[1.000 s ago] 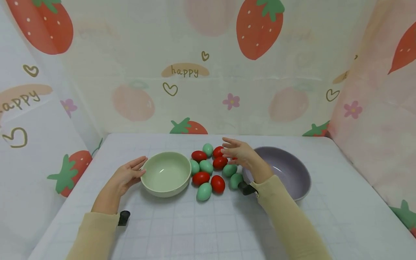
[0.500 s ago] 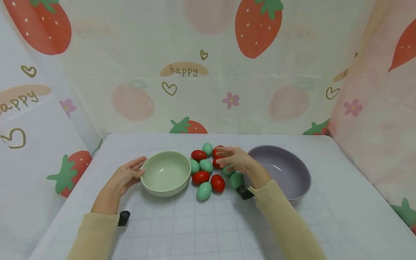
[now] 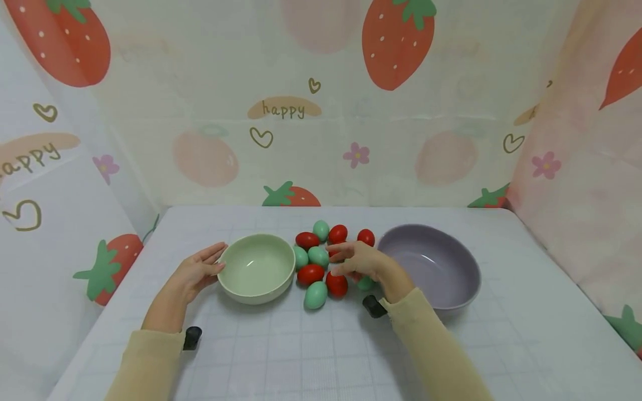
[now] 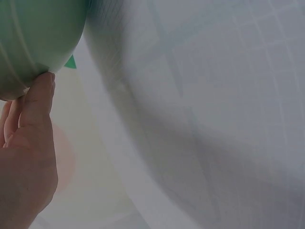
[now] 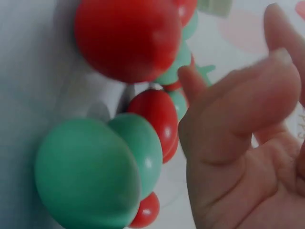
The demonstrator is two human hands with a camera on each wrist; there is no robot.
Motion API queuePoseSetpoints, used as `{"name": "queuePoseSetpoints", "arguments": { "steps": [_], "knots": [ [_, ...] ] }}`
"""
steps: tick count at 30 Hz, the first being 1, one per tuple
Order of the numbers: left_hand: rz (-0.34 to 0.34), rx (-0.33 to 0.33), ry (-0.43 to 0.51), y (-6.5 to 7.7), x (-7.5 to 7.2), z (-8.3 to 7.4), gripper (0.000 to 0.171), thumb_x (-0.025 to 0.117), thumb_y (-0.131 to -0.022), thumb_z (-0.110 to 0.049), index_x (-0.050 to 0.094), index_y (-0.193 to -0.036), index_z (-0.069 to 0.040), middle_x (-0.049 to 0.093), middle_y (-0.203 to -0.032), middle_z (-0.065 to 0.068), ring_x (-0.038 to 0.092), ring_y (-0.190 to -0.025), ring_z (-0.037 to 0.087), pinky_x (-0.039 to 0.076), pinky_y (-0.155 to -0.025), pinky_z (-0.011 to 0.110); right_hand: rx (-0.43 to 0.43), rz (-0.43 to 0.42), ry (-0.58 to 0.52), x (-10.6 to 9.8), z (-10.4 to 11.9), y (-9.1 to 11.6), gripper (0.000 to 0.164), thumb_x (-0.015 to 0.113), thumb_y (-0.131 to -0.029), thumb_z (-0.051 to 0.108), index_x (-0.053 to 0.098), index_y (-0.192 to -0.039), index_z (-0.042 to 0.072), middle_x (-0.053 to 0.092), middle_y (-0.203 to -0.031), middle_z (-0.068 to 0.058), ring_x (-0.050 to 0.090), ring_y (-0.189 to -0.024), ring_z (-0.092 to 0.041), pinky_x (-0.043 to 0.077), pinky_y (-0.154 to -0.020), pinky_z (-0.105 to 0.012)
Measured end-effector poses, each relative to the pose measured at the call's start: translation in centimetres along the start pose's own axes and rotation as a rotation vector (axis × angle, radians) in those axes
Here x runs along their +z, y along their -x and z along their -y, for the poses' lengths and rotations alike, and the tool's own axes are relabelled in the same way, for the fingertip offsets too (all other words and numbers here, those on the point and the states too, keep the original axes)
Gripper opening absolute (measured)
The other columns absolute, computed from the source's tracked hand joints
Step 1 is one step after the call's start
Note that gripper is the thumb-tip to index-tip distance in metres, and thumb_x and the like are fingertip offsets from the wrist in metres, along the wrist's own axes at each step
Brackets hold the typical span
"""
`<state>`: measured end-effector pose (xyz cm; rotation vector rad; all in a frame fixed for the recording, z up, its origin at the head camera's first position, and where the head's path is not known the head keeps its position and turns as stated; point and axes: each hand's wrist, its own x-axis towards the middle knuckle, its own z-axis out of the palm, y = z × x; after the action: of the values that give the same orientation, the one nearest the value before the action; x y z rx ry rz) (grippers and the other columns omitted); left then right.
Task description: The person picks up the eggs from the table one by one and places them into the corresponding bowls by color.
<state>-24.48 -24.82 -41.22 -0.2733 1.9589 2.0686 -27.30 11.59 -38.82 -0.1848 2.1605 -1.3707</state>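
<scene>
A pale green bowl (image 3: pixel 257 273) stands left of centre in the head view. My left hand (image 3: pixel 197 272) rests against its left side, fingers straight along the rim; in the left wrist view the fingertips (image 4: pixel 45 81) touch the bowl's outer wall (image 4: pixel 43 33). Right of the bowl lies a cluster of red and green eggs. Over their right part hovers my right hand (image 3: pixel 363 260), fingers loosely bent and holding nothing. Near it are a red egg (image 3: pixel 337 285) and a green egg (image 5: pixel 88 174); the hand partly hides other eggs in the head view.
A purple-grey bowl (image 3: pixel 436 267) stands right of the eggs, just beyond the right wrist. One red egg (image 3: pixel 366 237) lies close to its left rim. A white checked cloth (image 3: pixel 281 351) covers the table, and strawberry-print curtains (image 3: pixel 321 156) hang behind and at the sides.
My right hand has moved left and toward me, lower over the eggs, uncovering red eggs at the back and covering green ones at the right. My left hand and both bowls stay put.
</scene>
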Motion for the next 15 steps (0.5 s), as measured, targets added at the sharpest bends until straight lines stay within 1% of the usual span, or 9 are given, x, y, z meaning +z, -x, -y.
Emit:
{"name": "queuePoseSetpoints", "arguments": {
  "steps": [5,12,14,15],
  "knots": [
    [-0.003,-0.005,0.007,0.0,-0.1,0.1,0.069,0.056,-0.095,0.005,0.020,-0.154,-0.005,0.018,-0.157,0.010,0.022,-0.143,0.024,0.050,-0.081,0.019,0.014,-0.047,0.028,1.0,-0.7,0.0,0.058,0.072,-0.086,0.007,0.053,-0.141,0.013,0.060,-0.128,-0.012,0.042,-0.053,-0.016,0.040,-0.050,-0.023],
    [0.037,0.018,-0.021,0.1,-0.1,0.0,0.067,0.053,-0.097,0.003,0.017,-0.154,-0.004,0.016,-0.157,0.012,0.024,-0.141,0.023,0.047,-0.094,0.024,0.031,-0.104,0.084,1.7,-1.6,-0.1,0.055,0.073,-0.084,0.004,0.058,-0.136,0.013,0.059,-0.129,-0.012,0.044,-0.052,-0.017,0.042,-0.049,-0.023],
    [0.038,0.020,-0.022,0.2,-0.1,0.1,0.067,0.053,-0.097,0.003,0.017,-0.154,-0.004,0.016,-0.157,0.012,0.028,-0.140,0.019,0.047,-0.093,0.024,0.039,-0.117,0.101,1.9,-1.7,-0.1,0.054,0.074,-0.084,0.003,0.059,-0.135,0.014,0.059,-0.129,-0.011,0.045,-0.052,-0.017,0.043,-0.049,-0.023],
    [0.038,0.021,-0.020,0.2,-0.1,0.1,0.067,0.053,-0.097,0.003,0.017,-0.154,-0.004,0.016,-0.157,0.012,0.033,-0.138,0.016,0.048,-0.092,0.023,0.042,-0.119,0.107,1.9,-1.8,-0.2,0.054,0.074,-0.084,0.003,0.059,-0.135,0.014,0.059,-0.129,-0.011,0.045,-0.052,-0.017,0.043,-0.049,-0.023]
  ]
}}
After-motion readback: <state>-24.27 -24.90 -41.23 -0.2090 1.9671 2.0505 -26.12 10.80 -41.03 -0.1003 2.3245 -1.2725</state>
